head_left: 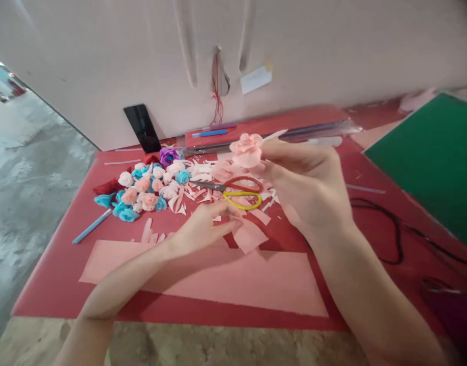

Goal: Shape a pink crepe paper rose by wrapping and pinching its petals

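My right hand (308, 185) is raised above the red sheet (58, 274) and pinches a pink paper rose (246, 149) between its fingertips. My left hand (203, 229) rests low on the sheet, its fingers pressed together on a pink paper piece (249, 236) among the scraps. Just beyond that hand lie scissors (233, 190) with a red and a yellow handle loop. A large pale pink paper sheet (233, 279) lies under my forearms.
A heap of small paper roses (149, 188) in pink, white, blue and purple sits at the left. A blue pen (91, 226) lies beside it. A black phone (142, 128) leans on the wall. Green board (435, 157) stands at the right, with a black cable (397, 239) nearby.
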`<state>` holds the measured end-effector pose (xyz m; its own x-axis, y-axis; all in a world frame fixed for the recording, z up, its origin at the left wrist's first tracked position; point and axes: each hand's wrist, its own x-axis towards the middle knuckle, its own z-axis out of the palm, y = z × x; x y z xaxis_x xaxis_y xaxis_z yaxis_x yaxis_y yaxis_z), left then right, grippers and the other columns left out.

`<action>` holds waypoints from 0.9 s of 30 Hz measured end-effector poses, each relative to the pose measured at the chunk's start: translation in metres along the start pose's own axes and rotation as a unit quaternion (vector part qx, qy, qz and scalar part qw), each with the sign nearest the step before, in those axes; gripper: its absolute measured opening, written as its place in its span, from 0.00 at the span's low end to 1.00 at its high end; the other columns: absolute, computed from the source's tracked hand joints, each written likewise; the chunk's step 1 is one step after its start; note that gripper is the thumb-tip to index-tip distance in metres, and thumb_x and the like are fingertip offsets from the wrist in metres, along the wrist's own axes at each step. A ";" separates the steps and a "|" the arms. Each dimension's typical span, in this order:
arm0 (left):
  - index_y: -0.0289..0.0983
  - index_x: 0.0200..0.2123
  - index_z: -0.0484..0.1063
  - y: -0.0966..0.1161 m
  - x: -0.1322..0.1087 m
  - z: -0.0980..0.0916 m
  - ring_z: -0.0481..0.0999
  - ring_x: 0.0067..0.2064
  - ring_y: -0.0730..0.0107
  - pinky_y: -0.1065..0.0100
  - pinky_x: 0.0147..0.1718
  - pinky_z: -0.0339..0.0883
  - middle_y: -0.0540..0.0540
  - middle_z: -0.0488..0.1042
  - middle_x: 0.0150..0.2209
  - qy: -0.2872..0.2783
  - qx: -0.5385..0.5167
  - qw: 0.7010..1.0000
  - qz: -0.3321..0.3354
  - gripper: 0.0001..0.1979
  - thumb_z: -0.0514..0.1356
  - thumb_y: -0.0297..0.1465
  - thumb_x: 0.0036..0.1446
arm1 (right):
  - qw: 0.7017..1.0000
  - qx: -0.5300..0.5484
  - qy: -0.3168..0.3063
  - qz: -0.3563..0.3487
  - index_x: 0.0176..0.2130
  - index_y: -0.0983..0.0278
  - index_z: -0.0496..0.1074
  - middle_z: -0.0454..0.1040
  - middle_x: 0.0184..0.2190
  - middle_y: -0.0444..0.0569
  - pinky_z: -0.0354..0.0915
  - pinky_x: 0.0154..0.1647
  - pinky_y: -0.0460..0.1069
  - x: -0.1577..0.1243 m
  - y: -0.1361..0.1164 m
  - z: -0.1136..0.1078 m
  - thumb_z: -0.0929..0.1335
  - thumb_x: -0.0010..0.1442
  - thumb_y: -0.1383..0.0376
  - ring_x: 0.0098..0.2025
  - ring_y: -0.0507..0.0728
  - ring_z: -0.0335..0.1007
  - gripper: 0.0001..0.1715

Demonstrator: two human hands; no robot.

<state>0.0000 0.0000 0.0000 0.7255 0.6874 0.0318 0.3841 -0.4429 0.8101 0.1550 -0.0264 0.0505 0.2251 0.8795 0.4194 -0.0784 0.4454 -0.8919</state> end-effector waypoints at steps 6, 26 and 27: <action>0.37 0.27 0.74 0.001 0.003 -0.033 0.75 0.34 0.70 0.67 0.37 0.69 0.50 0.78 0.28 0.170 0.074 0.982 0.023 0.05 0.61 0.22 0.51 | 0.999 -0.035 -0.033 -0.004 0.30 0.53 0.80 0.78 0.28 0.39 0.66 0.32 0.48 -0.001 0.006 -0.002 0.73 0.50 0.69 0.32 0.51 0.71 0.09; 0.36 0.34 0.74 0.034 -0.028 -0.044 0.76 0.37 0.72 0.68 0.39 0.71 0.48 0.79 0.34 0.279 -0.137 0.927 0.209 0.03 0.62 0.26 0.55 | 0.978 -0.123 -0.100 -0.138 0.32 0.51 0.80 0.77 0.27 0.43 0.69 0.32 0.55 -0.022 0.020 0.010 0.71 0.53 0.70 0.29 0.56 0.71 0.13; 0.36 0.37 0.74 0.034 -0.028 -0.043 0.76 0.39 0.71 0.67 0.41 0.71 0.47 0.79 0.37 0.267 -0.120 0.929 0.224 0.05 0.62 0.27 0.55 | 0.978 -0.123 -0.093 -0.140 0.32 0.51 0.80 0.77 0.27 0.43 0.69 0.31 0.54 -0.023 0.020 0.010 0.71 0.54 0.70 0.29 0.56 0.71 0.13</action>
<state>-0.0316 -0.0099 0.0519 0.3695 0.6810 0.6322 -0.0742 -0.6566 0.7506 0.1389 -0.0359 0.0243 0.0228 0.7543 0.6561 0.2027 0.6391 -0.7419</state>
